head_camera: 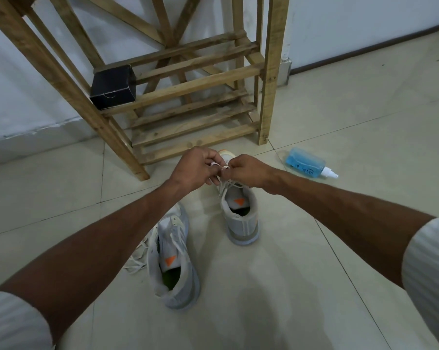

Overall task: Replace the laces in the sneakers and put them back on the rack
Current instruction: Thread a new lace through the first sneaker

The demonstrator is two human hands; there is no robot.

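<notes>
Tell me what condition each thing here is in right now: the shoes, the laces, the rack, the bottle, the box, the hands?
Far sneaker: upright on the floor, lace pinched over it.
Near sneaker: on the floor, loose lace trailing on the tiles.
Left hand: closed on the lace.
Right hand: closed on the lace.
Wooden rack: standing, no shoes on it.
Black box: closed, on a rack shelf.
Blue spray bottle: lying on its side on the floor.

**Readable text: none**

Blue spray bottle (306, 162), lying on the floor to the right, has dark print on its label, but it's too small and blurred to read. Both sneakers carry an orange triangle mark on the insole: near sneaker (173, 261) and far sneaker (241, 210). No lettering there. Black box (113, 87) on the rack: nothing legible.
</notes>
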